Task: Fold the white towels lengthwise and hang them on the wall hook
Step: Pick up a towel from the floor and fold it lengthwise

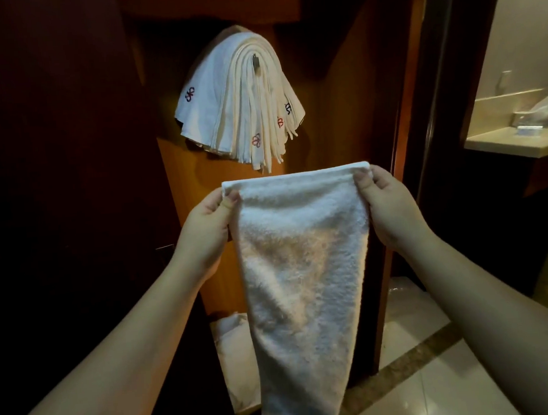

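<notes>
Below the hung towels (239, 102), left hand (207, 226) and right hand (387, 204) pinch the towel (302, 254) — top corners.

This looks like a hotel or spa washroom entry. Dark polished wood panelling (339, 89) lines the wall, where a wall hook (255, 61) carries many folded white towels (226, 107) with embroidered logos. A beige counter (505, 144) with a tissue box (532, 118) stands beyond, over glossy floor tiles (441, 387).

Wall hook (255, 61) carries stacked folded towels (239, 106)
</notes>
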### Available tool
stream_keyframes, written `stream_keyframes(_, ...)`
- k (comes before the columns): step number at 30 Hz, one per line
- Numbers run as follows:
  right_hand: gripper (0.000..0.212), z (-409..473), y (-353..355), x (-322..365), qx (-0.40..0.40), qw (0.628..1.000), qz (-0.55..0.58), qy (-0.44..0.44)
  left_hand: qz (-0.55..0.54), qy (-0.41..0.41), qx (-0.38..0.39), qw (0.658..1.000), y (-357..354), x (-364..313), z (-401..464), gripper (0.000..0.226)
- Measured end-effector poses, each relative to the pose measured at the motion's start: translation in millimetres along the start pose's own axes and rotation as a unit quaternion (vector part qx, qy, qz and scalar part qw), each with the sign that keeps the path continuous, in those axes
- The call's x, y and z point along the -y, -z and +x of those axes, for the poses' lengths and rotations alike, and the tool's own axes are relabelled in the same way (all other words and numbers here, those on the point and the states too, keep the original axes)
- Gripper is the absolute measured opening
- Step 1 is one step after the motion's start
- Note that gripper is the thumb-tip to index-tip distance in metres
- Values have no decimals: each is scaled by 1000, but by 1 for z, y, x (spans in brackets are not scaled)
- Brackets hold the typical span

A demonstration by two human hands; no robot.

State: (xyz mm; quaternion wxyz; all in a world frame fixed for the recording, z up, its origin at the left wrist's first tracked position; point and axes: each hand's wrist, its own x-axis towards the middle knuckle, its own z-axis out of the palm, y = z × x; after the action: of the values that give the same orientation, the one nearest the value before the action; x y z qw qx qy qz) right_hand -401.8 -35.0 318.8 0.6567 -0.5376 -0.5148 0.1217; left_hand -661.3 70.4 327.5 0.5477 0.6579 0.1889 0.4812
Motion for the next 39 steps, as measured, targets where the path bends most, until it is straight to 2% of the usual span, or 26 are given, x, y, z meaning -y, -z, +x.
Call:
stream_keyframes(3,19,-10,-11,-1,-78,991,-97,49,-3,1,-12,1000,-3,3,-4,28)
stream_keyframes(5,19,-13,-14,1,-81,994,-60,31,-10,7,-12,1000,-4,4,-7,28)
stream_keyframes(6,24,-12,-12,0,-58,998,-20,5,-18,13,-14,1000,-4,4,-8,28)
stream_keyframes(8,49,-10,-5,-4,47,988,114,-93,-33,26,-16,999,-4,4,-9,29)
stream_keyframes(10,77,-12,3,-4,168,935,212,-229,-39,34,-9,999,-4,6,-11,30)
stream_keyframes(12,74,-14,9,-7,232,907,223,-272,-36,39,0,999,-3,10,-12,30)
stream_keyframes(14,66,-14,14,-9,239,897,256,-271,-31,38,5,999,1,13,-13,30)
stream_keyframes(17,64,-16,14,-8,239,882,312,-260,-70,34,11,997,7,15,-14,33)
stream_keyframes(19,59,-18,8,-7,242,879,325,-252,-109,70,23,991,7,16,-17,40)
stream_keyframes(21,55,-19,2,-7,245,876,333,-249,-104,123,64,985,5,21,-19,46)
stream_keyframes(23,56,-20,-1,-10,239,879,325,-254,-86,147,86,982,5,27,-22,45)
stream_keyframes(25,55,-21,-2,-16,222,889,300,-265,-65,148,61,985,5,33,-22,42)
stream_keyframes(27,48,-23,-5,-20,181,914,244,-270,-46,151,4,987,1,39,-21,35)
stream_keyframes(31,37,-40,-29,-25,52,963,68,-255,-81,183,-110,974,-23,61,-32,23)
stream_keyframes(34,40,-75,-56,-33,-34,970,-58,-232,-73,176,-180,965,-51,77,-55,21)
stream_keyframes(37,32,-114,-83,-41,-53,971,-45,-227,-56,177,-221,957,-82,90,-81,21)
stream_keyframes(39,29,-132,-96,-45,-36,969,-42,-239,14,196,-230,953,-98,94,-93,27)
